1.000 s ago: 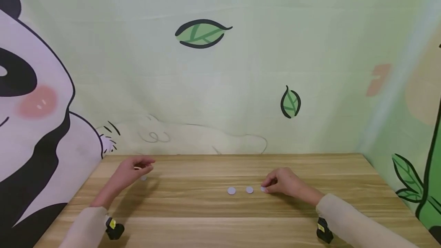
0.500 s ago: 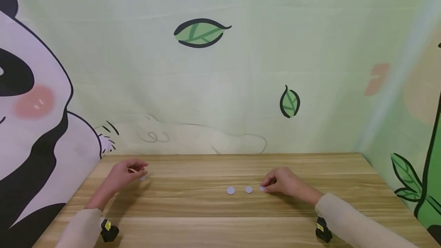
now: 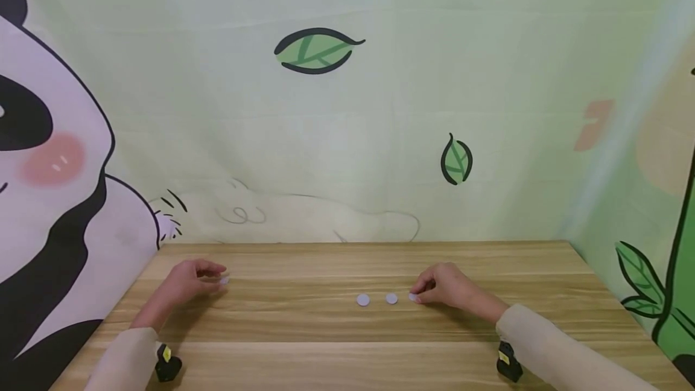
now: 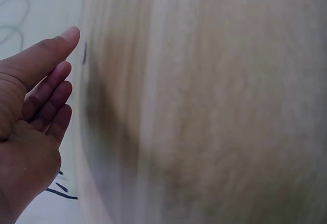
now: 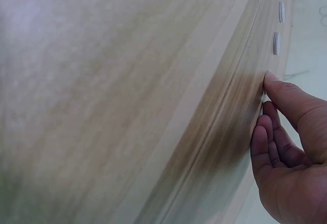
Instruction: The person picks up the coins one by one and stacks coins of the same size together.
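At the left of the tabletop in the head view, my left hand [image 3: 189, 280] is low beside a small white disc [image 3: 224, 280]. Thumb and fingers are relaxed and apart around its near side. In the left wrist view, the same hand [image 4: 31, 101] shows a gap between thumb and fingertips, and that disc is hidden. Right of centre, my right hand [image 3: 450, 287] pinches the edges of another white disc [image 3: 413, 297] on the table. From the right wrist, thumb [image 5: 288, 92] and curled fingers bracket that mostly covered disc.
Two more white discs, a left one [image 3: 362, 300] and a right one [image 3: 391, 298], lie in a row left of my right hand. The wooden table [image 3: 304, 361] ends at a printed cloth backdrop [image 3: 380, 137] along its far edge.
My left hand has drawn back leftward and lowered, so the left disc now shows at its fingertips. The right hand stays in place at its disc.
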Action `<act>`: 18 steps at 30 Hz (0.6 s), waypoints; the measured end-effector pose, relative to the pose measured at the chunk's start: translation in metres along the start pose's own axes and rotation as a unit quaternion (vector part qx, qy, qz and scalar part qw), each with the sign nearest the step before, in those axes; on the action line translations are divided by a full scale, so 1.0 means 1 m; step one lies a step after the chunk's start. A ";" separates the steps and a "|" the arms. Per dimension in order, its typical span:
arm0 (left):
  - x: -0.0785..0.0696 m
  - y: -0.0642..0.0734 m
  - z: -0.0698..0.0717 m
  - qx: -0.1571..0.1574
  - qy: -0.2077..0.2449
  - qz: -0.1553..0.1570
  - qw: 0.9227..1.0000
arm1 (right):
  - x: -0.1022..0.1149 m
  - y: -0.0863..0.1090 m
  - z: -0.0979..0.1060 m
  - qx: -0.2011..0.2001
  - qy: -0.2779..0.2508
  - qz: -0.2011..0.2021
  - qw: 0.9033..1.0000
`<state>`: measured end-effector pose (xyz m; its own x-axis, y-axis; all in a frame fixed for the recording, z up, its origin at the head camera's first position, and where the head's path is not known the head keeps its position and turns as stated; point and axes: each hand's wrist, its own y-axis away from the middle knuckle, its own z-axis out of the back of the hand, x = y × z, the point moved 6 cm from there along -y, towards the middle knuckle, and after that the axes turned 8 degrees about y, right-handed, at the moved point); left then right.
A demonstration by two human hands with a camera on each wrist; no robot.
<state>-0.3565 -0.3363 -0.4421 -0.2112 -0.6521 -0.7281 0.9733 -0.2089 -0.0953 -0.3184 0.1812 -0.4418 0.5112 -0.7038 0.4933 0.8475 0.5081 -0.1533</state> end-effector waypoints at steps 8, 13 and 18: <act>0.019 -0.003 -0.002 -0.012 -0.006 0.001 1.000 | 0.000 0.000 0.000 0.004 -0.002 0.000 1.000; 0.022 -0.006 -0.003 -0.012 -0.022 0.008 1.000 | 0.002 0.000 0.002 0.004 0.002 0.000 1.000; 0.020 -0.007 -0.004 -0.008 -0.030 0.014 0.999 | 0.002 0.000 0.001 0.007 0.000 -0.003 1.000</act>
<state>-0.3675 -0.3453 -0.4586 -0.1884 -0.6998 -0.6890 0.9802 -0.1780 -0.0873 -0.3172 0.1804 -0.4397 0.5064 -0.7066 0.4942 0.8482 0.5113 -0.1382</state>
